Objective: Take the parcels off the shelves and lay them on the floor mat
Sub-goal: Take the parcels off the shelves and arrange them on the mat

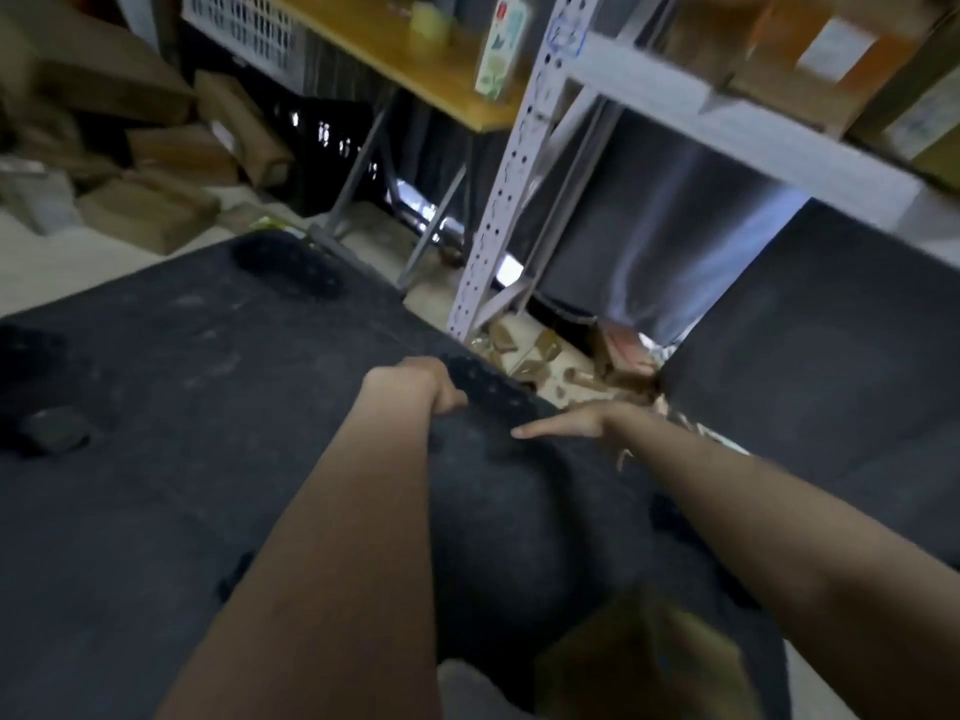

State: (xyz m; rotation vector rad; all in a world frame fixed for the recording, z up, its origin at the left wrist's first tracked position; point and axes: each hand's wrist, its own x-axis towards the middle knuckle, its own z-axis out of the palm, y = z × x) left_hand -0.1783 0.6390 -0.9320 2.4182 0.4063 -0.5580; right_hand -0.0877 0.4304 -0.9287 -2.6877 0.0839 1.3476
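From the head view, both arms reach down to the far edge of the floor mat [182, 407]. The left hand [434, 389] has its fingers curled over that edge, gripping it. The right hand [576, 420] lies just beside it, its fingers [535, 431] straight and holding nothing. This looks like setting the mat straight rather than carrying anything. The parcels [810, 59] sit up on the shelf [727, 127] at upper right, blurred, and none is visibly laid down; a brown blur at the bottom edge cannot be identified. The next move likely calls for letting go, rising and reaching up to the shelf. Room is tight: the shelf's upright [511, 189] stands close to the mat's edge, scraps [540, 356] litter the gap to a second mat [831, 366], and a counter [415, 65] and piled boxes [166, 153] crowd the far side.
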